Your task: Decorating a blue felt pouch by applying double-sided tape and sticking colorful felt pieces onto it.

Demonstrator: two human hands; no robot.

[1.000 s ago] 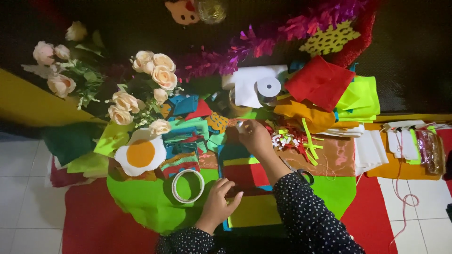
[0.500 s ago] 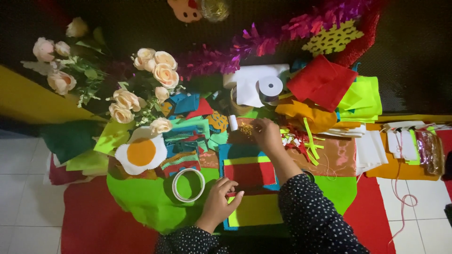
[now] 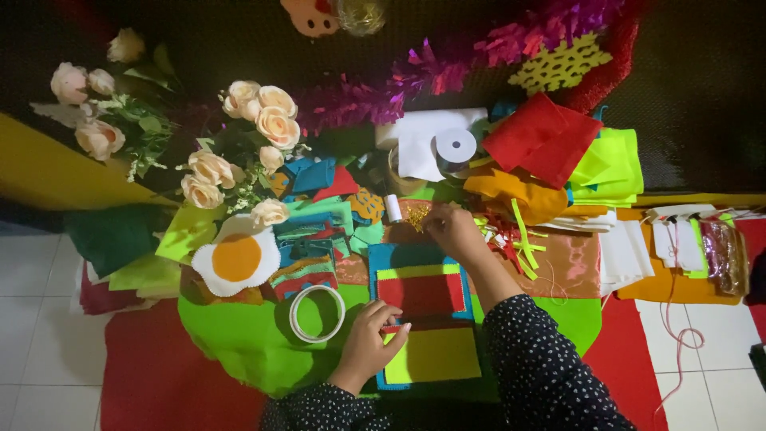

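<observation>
One white ring-shaped tape roll [image 3: 317, 314] lay beside the left hand [image 3: 369, 342]; one white thread spool [image 3: 393, 208] and one round white ribbon reel [image 3: 456, 147] lay beyond the right hand [image 3: 453, 230].

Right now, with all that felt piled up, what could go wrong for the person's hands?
The right hand reaches into a crowded heap beside a small white spool; a nudge might roll it off. The left hand presses the stacked felt rectangles, and the layers might slide apart if it lifts. The tape ring lies close to that hand and could get bumped.
</observation>
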